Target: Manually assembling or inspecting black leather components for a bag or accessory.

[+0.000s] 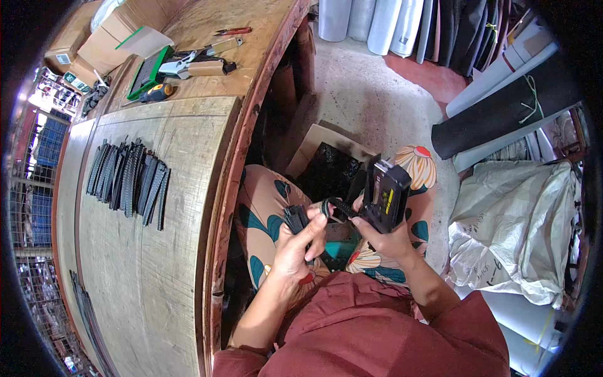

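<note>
My left hand is closed around a small bundle of short black strips, its thumb and finger pinched toward the end of one black ribbed strip. That strip curves across to my right hand. There my fingers wrap a blocky black tool with metal parts at its top and a yellow label; its exact kind is unclear. Both hands are above my lap, close together. The strip's far end is hidden at my right fingers and the tool.
On the wooden table at left lie a pile of black ribbed strips, a screwdriver, a green tray and red-handled snips. A cardboard box holding black scraps sits below my hands. Material rolls and a white sack stand right.
</note>
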